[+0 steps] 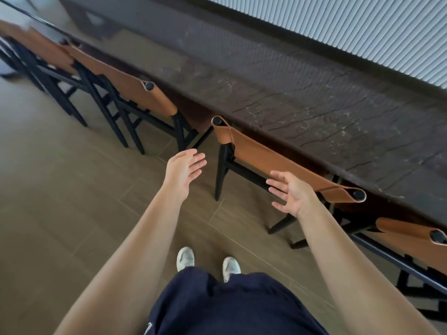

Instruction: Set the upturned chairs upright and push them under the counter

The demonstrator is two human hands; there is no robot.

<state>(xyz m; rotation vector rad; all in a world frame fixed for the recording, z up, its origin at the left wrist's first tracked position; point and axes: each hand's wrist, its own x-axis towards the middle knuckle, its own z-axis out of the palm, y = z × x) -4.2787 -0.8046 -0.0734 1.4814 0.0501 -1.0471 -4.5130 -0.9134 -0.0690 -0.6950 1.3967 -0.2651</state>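
Both hands are held out with fingers straight and loosely spread, gripping nothing. The left hand (185,166) hangs in the gap between two chairs, and the right hand (289,193) is in front of the lower edge of the middle chair (278,163) back; whether it touches, I cannot tell. That chair stands upright on its black legs, its tan leather back close against the edge of the dark stone worktop (314,100) — it looks already pushed in. The open palms read as either letting go or giving a last nudge.

The neighbouring chairs on the left (135,93) and another chair on the right (411,238) stand the same way, in one row along the worktop. The floor (60,177) is wood-look tile — smooth enough, probably, for legs to slide. A pale ribbed panel (362,27) runs behind the worktop.
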